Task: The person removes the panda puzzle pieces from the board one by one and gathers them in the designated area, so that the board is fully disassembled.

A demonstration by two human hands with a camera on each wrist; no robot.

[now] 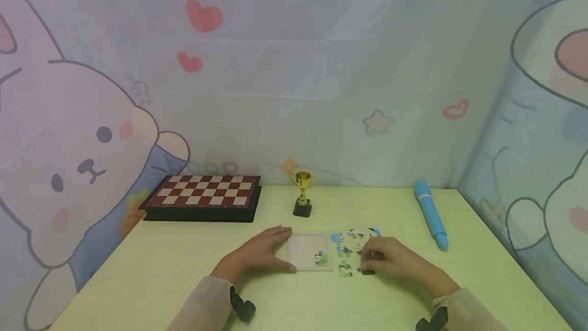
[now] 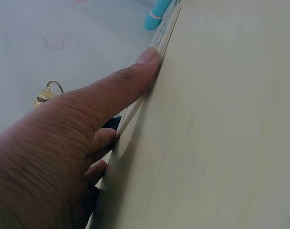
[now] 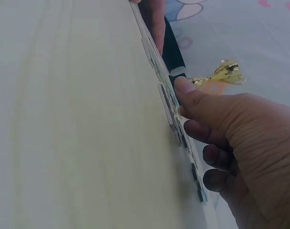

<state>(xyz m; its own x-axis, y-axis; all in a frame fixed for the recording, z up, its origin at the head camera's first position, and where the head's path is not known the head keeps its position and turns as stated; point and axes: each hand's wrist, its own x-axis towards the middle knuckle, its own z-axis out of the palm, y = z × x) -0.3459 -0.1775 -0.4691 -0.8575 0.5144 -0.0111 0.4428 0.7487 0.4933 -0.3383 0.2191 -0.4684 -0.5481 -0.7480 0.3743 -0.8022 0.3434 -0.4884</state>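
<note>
A shallow white puzzle tray [image 1: 303,249] lies on the table, with one panda piece [image 1: 321,258] in its near right corner. My left hand [image 1: 259,253] spans the tray's left side, fingers by the far corner and its extended thumb [image 2: 142,67] at the near one. Loose puzzle pieces [image 1: 344,268] with blue, green and panda prints are spread right of the tray. Over them is my right hand [image 1: 390,258], its fingers curled and thumb [image 3: 190,93] and fingertips right at the pieces. I cannot tell whether a piece is pinched there.
A red-and-white chessboard box [image 1: 202,195] sits at the back left. Behind the tray stands a small gold trophy [image 1: 302,190] on a black base. A blue pen-shaped object [image 1: 431,214] lies at the right. A printed cloth [image 1: 294,65] hangs behind the table.
</note>
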